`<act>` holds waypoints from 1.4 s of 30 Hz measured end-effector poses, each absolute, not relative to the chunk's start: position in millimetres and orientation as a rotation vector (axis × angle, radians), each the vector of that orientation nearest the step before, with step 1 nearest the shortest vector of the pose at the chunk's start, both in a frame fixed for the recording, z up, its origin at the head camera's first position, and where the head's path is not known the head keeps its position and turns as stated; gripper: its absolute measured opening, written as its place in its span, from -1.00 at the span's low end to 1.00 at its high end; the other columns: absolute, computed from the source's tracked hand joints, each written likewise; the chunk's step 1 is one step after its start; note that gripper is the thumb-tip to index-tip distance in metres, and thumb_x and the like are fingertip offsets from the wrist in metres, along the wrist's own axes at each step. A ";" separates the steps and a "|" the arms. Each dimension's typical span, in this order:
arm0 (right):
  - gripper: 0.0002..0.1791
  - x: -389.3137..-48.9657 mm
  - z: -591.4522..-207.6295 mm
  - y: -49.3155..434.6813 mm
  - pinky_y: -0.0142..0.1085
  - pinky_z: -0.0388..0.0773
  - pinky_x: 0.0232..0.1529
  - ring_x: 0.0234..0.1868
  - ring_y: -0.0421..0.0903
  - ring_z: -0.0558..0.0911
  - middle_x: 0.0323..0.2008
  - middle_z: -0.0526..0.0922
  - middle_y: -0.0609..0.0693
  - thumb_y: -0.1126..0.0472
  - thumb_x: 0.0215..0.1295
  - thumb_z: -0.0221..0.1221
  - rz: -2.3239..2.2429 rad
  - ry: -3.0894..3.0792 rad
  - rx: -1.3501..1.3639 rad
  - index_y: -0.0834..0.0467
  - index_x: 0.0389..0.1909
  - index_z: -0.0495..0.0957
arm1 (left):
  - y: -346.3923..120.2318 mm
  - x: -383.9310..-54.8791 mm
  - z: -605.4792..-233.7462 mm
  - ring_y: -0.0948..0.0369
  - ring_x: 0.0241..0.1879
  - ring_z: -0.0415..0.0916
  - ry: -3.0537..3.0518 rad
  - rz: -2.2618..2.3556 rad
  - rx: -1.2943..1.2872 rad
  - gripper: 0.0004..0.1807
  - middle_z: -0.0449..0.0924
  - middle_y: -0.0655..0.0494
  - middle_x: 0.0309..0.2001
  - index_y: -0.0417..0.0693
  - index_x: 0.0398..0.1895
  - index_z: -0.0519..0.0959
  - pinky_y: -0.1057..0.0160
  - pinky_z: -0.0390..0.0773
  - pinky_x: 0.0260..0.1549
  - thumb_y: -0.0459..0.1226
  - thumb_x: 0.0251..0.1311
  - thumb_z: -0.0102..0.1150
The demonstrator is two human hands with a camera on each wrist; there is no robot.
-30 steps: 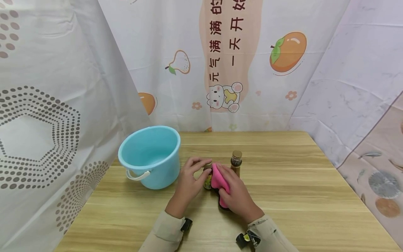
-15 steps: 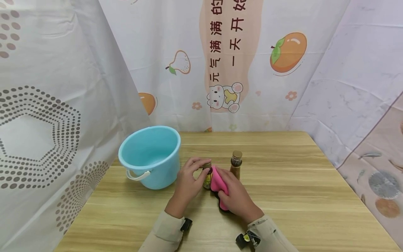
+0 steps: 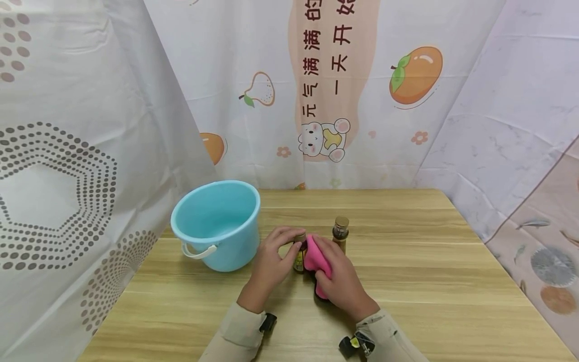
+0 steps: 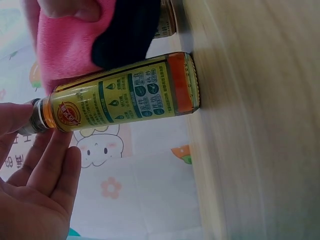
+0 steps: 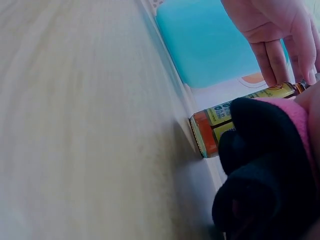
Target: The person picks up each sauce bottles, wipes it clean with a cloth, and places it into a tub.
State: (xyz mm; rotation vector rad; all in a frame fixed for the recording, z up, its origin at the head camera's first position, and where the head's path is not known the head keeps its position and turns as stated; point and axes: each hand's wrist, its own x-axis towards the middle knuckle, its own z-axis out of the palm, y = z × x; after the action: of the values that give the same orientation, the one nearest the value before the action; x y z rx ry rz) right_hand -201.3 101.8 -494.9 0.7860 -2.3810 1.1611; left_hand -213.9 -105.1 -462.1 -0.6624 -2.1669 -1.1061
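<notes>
I noted left hand (image 3: 271, 259) pinching labelled bottle (image 4: 125, 94) upright on table (image 3: 407, 281); right hand (image 3: 342, 284) gripping pink cloth (image 3: 318, 260) against it. Wiping looked underway, unfinished; whether second bottle (image 3: 340, 233), partly hidden, was done, I couldn't tell.

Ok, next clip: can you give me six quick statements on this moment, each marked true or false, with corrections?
1. The left grip pinches the yellow-labelled bottle near its top. True.
2. The right grip holds nothing. False: it holds a pink-and-black cloth.
3. The blue bucket sits on the table, left of both grips. True.
4. The yellow-labelled bottle lies on its side. False: it is roughly upright.
5. A second bottle beyond the right grip has its cap on. True.
6. That second bottle is inside the blue bucket. False: it stands on the table.
</notes>
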 end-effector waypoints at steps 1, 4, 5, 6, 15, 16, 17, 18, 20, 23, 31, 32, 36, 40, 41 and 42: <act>-0.05 -201.2 -494.5 101.8 -0.07 0.64 0.11 0.26 -0.12 0.54 0.46 0.40 -0.06 0.45 0.11 0.25 1.169 -2.358 0.796 -0.07 0.58 0.27 | -104.9 -214.1 -462.2 0.28 -0.05 0.72 -2.166 -1.112 -0.667 -0.68 0.67 0.19 0.08 0.11 0.12 0.72 0.20 0.73 -0.04 -0.32 0.34 0.34; -0.04 -200.7 -492.6 102.0 -0.11 0.64 0.09 0.27 -0.09 0.54 0.49 0.38 -0.02 0.47 0.10 0.24 1.194 -2.300 0.819 -0.04 0.58 0.27 | -104.7 -214.2 -462.1 0.28 -0.03 0.71 -2.162 -1.148 -0.683 -0.68 0.68 0.19 0.08 0.10 0.12 0.72 0.23 0.72 -0.02 -0.34 0.35 0.32; -0.04 -200.6 -492.3 102.2 -0.12 0.63 0.10 0.28 -0.08 0.53 0.49 0.37 0.00 0.48 0.10 0.24 1.198 -2.285 0.824 -0.03 0.58 0.26 | -104.7 -214.2 -462.2 0.27 -0.02 0.70 -2.162 -1.163 -0.689 -0.69 0.68 0.19 0.08 0.10 0.13 0.72 0.24 0.72 -0.02 -0.33 0.36 0.31; -0.04 -200.6 -492.1 102.4 -0.13 0.63 0.11 0.29 -0.07 0.53 0.50 0.36 0.00 0.48 0.10 0.23 1.205 -2.274 0.827 -0.03 0.58 0.26 | -104.6 -214.3 -462.4 0.27 -0.01 0.70 -2.160 -1.177 -0.693 -0.69 0.68 0.19 0.09 0.10 0.13 0.72 0.24 0.72 -0.01 -0.33 0.36 0.31; -0.06 -201.6 -493.0 102.9 -0.06 0.60 0.21 0.39 -0.01 0.49 0.52 0.35 0.02 0.47 0.12 0.23 1.181 -2.288 0.825 -0.02 0.58 0.26 | -104.0 -212.7 -461.0 0.27 0.01 0.70 -2.154 -1.274 -0.706 -0.68 0.69 0.21 0.09 0.05 0.14 0.72 0.22 0.72 0.03 -0.26 0.33 0.38; -0.06 -201.5 -493.3 102.8 -0.03 0.60 0.21 0.40 0.00 0.48 0.51 0.35 0.02 0.46 0.12 0.23 1.176 -2.301 0.823 -0.02 0.59 0.26 | -104.0 -212.5 -460.8 0.27 0.01 0.70 -2.156 -1.280 -0.703 -0.68 0.69 0.21 0.09 0.06 0.14 0.72 0.23 0.72 0.03 -0.25 0.33 0.38; -0.06 -201.5 -493.7 102.8 0.00 0.60 0.21 0.40 0.00 0.48 0.51 0.36 0.02 0.46 0.12 0.23 1.173 -2.313 0.819 -0.02 0.58 0.27 | -104.0 -212.5 -460.6 0.27 0.02 0.70 -2.157 -1.286 -0.702 -0.67 0.69 0.22 0.09 0.06 0.14 0.72 0.23 0.72 0.04 -0.25 0.33 0.39; -0.06 -201.4 -493.8 102.8 0.02 0.61 0.20 0.40 0.00 0.49 0.51 0.36 0.01 0.46 0.12 0.24 1.171 -2.324 0.817 -0.02 0.58 0.27 | -104.0 -212.5 -460.6 0.27 0.02 0.70 -2.159 -1.289 -0.700 -0.67 0.69 0.22 0.09 0.06 0.14 0.72 0.23 0.71 0.04 -0.25 0.33 0.39; -0.06 -201.2 -493.9 102.6 0.05 0.60 0.20 0.39 -0.01 0.49 0.50 0.37 -0.01 0.45 0.12 0.24 1.169 -2.348 0.811 -0.03 0.58 0.27 | -104.1 -212.7 -460.7 0.27 0.02 0.70 -2.163 -1.295 -0.697 -0.67 0.69 0.22 0.10 0.07 0.14 0.71 0.24 0.71 0.05 -0.23 0.32 0.39; -0.05 -201.1 -494.2 102.5 0.05 0.60 0.21 0.37 -0.04 0.50 0.48 0.39 -0.05 0.44 0.11 0.26 1.168 -2.375 0.801 -0.07 0.58 0.28 | -104.0 -212.8 -461.0 0.27 0.03 0.70 -2.169 -1.306 -0.694 -0.66 0.70 0.22 0.10 0.07 0.14 0.71 0.24 0.70 0.06 -0.21 0.31 0.40; -0.03 -199.9 -493.3 102.6 0.01 0.60 0.19 0.27 -0.11 0.53 0.47 0.40 -0.12 0.44 0.14 0.27 1.191 -2.461 0.769 -0.12 0.59 0.25 | -102.8 -212.5 -461.3 0.26 0.03 0.72 -2.159 -1.364 -0.679 -0.69 0.72 0.20 0.08 0.02 0.10 0.72 0.23 0.70 0.08 -0.23 0.30 0.40; -0.04 -200.0 -493.3 102.8 0.00 0.60 0.20 0.26 -0.12 0.53 0.46 0.40 -0.13 0.43 0.14 0.27 1.196 -2.475 0.764 -0.13 0.59 0.25 | -102.7 -212.4 -461.1 0.26 0.03 0.73 -2.157 -1.367 -0.678 -0.70 0.72 0.20 0.08 0.03 0.10 0.72 0.23 0.70 0.07 -0.23 0.31 0.40; -0.05 -200.6 -494.3 103.4 0.01 0.58 0.23 0.26 -0.12 0.53 0.45 0.42 -0.12 0.43 0.16 0.26 1.197 -2.510 0.758 -0.12 0.59 0.25 | -102.3 -212.5 -460.6 0.21 0.01 0.75 -2.133 -1.379 -0.691 -0.73 0.75 0.17 0.04 0.05 0.07 0.72 0.19 0.71 0.06 -0.26 0.33 0.37; -0.07 -201.2 -495.2 103.4 0.00 0.57 0.26 0.27 -0.12 0.53 0.44 0.43 -0.10 0.42 0.16 0.27 1.191 -2.543 0.755 -0.08 0.58 0.27 | -102.6 -212.4 -460.6 0.19 0.02 0.75 -2.133 -1.396 -0.692 -0.74 0.76 0.18 0.03 0.08 0.08 0.71 0.17 0.69 0.08 -0.27 0.35 0.35; -0.07 -201.2 -495.1 103.2 0.00 0.57 0.26 0.27 -0.12 0.53 0.44 0.43 -0.10 0.42 0.16 0.28 1.188 -2.554 0.753 -0.07 0.58 0.28 | -102.8 -212.4 -460.7 0.19 0.04 0.74 -2.137 -1.396 -0.691 -0.74 0.75 0.18 0.04 0.09 0.08 0.71 0.17 0.69 0.10 -0.27 0.35 0.35; -0.08 -201.1 -495.1 103.1 0.00 0.57 0.27 0.26 -0.12 0.53 0.43 0.44 -0.10 0.41 0.16 0.28 1.188 -2.566 0.750 -0.07 0.58 0.28 | -103.1 -212.4 -460.9 0.20 0.05 0.73 -2.145 -1.395 -0.688 -0.74 0.75 0.19 0.04 0.09 0.08 0.70 0.16 0.68 0.11 -0.27 0.36 0.35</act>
State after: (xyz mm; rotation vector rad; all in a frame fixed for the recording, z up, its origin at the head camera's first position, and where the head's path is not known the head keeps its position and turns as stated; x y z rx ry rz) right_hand -201.1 103.1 -495.1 0.7496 -2.5657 1.1876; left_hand -212.4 -103.1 -460.9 -0.6875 -2.1449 -1.3955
